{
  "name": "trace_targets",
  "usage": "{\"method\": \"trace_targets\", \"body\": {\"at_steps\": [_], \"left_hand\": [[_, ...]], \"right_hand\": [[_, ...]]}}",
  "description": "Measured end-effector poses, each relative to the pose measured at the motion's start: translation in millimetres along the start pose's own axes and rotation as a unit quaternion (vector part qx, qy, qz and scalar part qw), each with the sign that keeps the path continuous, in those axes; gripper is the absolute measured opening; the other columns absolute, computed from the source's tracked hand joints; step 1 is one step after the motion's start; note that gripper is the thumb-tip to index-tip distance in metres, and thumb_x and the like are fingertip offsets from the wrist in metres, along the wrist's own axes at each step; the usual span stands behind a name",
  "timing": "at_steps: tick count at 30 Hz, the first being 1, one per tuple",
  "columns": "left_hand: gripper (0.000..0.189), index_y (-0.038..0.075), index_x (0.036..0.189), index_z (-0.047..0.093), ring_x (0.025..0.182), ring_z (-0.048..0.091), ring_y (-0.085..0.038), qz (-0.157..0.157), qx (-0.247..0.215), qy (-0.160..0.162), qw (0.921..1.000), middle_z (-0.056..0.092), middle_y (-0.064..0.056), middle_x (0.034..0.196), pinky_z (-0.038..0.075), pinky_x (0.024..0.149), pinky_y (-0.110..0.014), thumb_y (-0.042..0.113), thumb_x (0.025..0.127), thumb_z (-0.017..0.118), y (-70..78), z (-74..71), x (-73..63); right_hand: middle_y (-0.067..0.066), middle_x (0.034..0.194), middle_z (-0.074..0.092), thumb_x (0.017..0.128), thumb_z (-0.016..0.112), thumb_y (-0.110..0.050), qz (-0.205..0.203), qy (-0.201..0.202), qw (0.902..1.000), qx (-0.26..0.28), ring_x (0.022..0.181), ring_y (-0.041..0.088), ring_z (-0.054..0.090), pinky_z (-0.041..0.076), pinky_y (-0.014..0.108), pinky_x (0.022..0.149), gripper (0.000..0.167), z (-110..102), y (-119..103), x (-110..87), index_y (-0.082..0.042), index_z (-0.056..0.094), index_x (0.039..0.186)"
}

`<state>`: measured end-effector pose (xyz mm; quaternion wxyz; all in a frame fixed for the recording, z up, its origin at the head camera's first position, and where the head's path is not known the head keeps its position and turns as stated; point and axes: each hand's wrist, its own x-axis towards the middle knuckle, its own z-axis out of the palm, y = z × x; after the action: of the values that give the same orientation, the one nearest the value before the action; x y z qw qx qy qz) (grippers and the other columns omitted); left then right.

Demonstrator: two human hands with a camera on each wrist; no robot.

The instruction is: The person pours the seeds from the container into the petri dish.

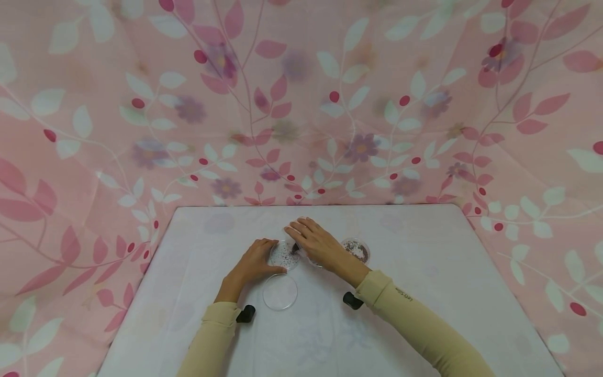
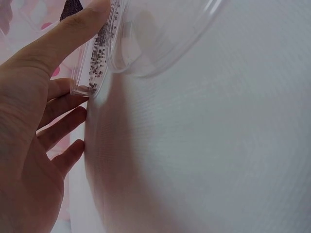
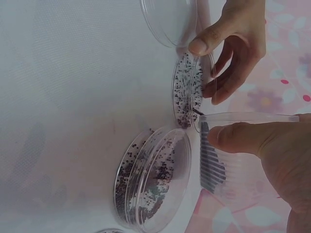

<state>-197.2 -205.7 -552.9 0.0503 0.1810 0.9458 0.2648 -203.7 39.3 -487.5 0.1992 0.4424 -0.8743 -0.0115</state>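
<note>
My left hand (image 1: 256,261) holds a clear petri dish (image 1: 285,255) by its rim, thumb on the near side and fingers at the far side. Small dark granules lie scattered in this dish. Above its right side, my right hand (image 1: 316,243) grips a clear ribbed plastic container (image 3: 233,160), tipped over with dark granules gathered at its mouth. The container's mouth is close to the dish's rim in the right wrist view. Most of the container is hidden by my right hand in the head view.
A clear round lid or dish (image 1: 280,291) lies just in front of the held dish. To the right sits another petri dish with dark granules (image 1: 355,250). One more granule-filled dish (image 3: 155,179) is mostly under my right hand in the head view.
</note>
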Motion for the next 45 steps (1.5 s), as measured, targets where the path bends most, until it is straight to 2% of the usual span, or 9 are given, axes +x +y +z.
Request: {"method": "trace_targets", "body": {"at_steps": [20,25,34,39,45], "left_hand": [[0.093,0.012,0.14,0.053,0.133,0.047,-0.027,-0.002,0.004,0.003,1.0,0.056,-0.006,0.139,0.04,0.112,-0.048,0.06,0.066,0.083,-2.1,3.2,1.3],[0.092,0.012,0.14,0.054,0.132,0.048,-0.027,0.003,0.0,0.011,0.9999,0.057,-0.006,0.138,0.041,0.111,-0.048,0.058,0.066,0.084,-2.1,3.3,0.9],[0.092,0.013,0.14,0.053,0.131,0.048,-0.026,-0.001,0.003,0.004,1.0,0.056,-0.005,0.137,0.04,0.112,-0.047,0.058,0.067,0.083,-1.8,2.3,1.3],[0.09,0.012,0.139,0.054,0.13,0.049,-0.028,0.015,0.005,0.016,0.9998,0.057,-0.007,0.136,0.042,0.11,-0.049,0.057,0.067,0.084,-1.4,1.9,0.4],[0.09,0.011,0.138,0.055,0.129,0.05,-0.028,0.02,0.008,0.021,0.9996,0.058,-0.008,0.135,0.042,0.11,-0.049,0.056,0.066,0.084,-0.3,2.0,0.6]], "right_hand": [[0.01,0.146,0.05,0.092,0.066,-0.01,0.01,0.001,1.0,0.001,0.138,0.029,0.045,0.031,0.042,0.12,0.062,1.2,-0.8,-1.6,-0.009,0.039,0.148],[0.01,0.143,0.052,0.089,0.066,-0.009,0.025,-0.003,0.9997,0.007,0.136,0.029,0.047,0.033,0.043,0.119,0.062,1.9,1.3,-1.8,-0.007,0.041,0.146],[0.013,0.143,0.051,0.075,0.084,-0.019,0.04,-0.012,0.9989,0.021,0.135,0.03,0.047,0.035,0.044,0.117,0.084,-3.3,6.7,-4.7,-0.003,0.041,0.145],[0.013,0.144,0.05,0.073,0.085,-0.02,0.051,-0.014,0.998,0.035,0.136,0.03,0.046,0.033,0.042,0.119,0.087,-4.8,8.3,-6.8,-0.002,0.04,0.145],[0.014,0.147,0.044,0.073,0.087,-0.025,0.097,-0.022,0.9893,0.106,0.138,0.027,0.043,0.034,0.038,0.118,0.094,-5.7,11.3,-11.9,-0.003,0.034,0.148]]}}
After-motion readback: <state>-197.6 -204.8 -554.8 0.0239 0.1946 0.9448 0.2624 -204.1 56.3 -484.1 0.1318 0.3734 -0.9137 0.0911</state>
